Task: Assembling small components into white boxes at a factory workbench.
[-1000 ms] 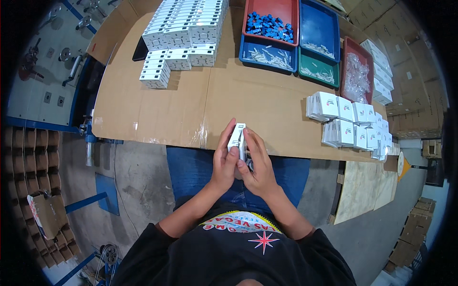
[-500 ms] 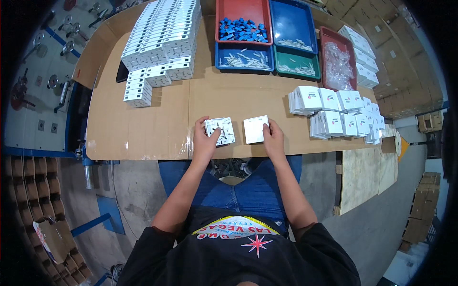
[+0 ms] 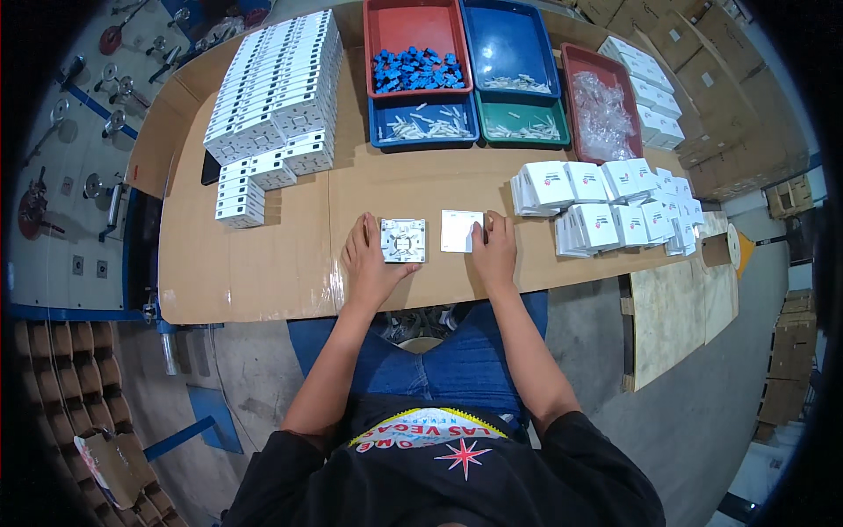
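A white square electrical base plate [image 3: 404, 249] with moulded details lies on the cardboard tabletop in front of me, its inner side up. My left hand [image 3: 371, 268] rests just left of it, fingers stretched along its left edge and thumb apart below its lower corner. To its right, a smooth white square cover plate [image 3: 459, 232] appears to lie flat, with a gap between the two. My right hand [image 3: 497, 256] is at the cover's right side; its thumb tip touches that edge, while the other fingers are off to the right, not wrapped round it.
Stacked white plates [image 3: 279, 101] stand at the far left. Trays hold blue connectors [image 3: 417, 70], white plugs [image 3: 430, 125] and clear plastic bags [image 3: 602, 119]. White printed packets [image 3: 593, 226] are piled at the right, before white boxes [image 3: 654, 97]. The cardboard's front edge [image 3: 255, 312] is near my lap.
My left hand has let go of the base plate and moved to its left side. My right thumb has slid to the cover's edge, and the cover lies straighter. The whole view has shifted slightly.
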Demonstrator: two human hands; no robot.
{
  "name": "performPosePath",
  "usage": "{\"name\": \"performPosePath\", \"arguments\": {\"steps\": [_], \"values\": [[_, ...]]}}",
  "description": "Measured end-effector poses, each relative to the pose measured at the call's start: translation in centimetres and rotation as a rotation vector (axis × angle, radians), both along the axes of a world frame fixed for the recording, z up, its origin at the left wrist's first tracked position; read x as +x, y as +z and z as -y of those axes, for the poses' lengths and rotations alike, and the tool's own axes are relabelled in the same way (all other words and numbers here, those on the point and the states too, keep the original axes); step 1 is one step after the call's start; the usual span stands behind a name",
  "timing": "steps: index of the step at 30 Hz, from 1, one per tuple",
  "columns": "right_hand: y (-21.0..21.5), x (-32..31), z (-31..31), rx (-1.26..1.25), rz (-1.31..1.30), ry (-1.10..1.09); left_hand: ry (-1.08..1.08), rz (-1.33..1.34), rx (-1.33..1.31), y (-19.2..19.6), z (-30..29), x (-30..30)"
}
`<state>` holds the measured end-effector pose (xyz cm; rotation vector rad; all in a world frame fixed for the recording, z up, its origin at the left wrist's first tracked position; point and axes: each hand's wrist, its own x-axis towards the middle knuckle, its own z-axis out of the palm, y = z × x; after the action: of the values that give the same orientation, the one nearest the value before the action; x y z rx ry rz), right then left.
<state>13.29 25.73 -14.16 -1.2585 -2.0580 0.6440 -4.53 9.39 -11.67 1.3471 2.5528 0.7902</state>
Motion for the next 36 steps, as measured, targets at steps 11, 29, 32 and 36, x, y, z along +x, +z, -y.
{"name": "performPosePath", "arguments": {"steps": [11,29,32,36], "values": [[-0.2,1.1,0.2,0.047,-0.063,0.072,-0.026,-0.100,0.037,-1.3,0.2,0.0],[15.7,14.9,-33.9,0.092,0.293,-0.165,-0.026,-0.064,-0.044,-0.3,-0.4,0.4],[14.1,14.5,-38.2,0.051,0.490,-0.276,-0.023,-0.084,-0.001,-0.1,0.1,0.3],[8.8,18.0,-44.1,0.045,0.509,-0.330,-0.050,-0.038,0.055,0.2,-0.6,0.6]]}}
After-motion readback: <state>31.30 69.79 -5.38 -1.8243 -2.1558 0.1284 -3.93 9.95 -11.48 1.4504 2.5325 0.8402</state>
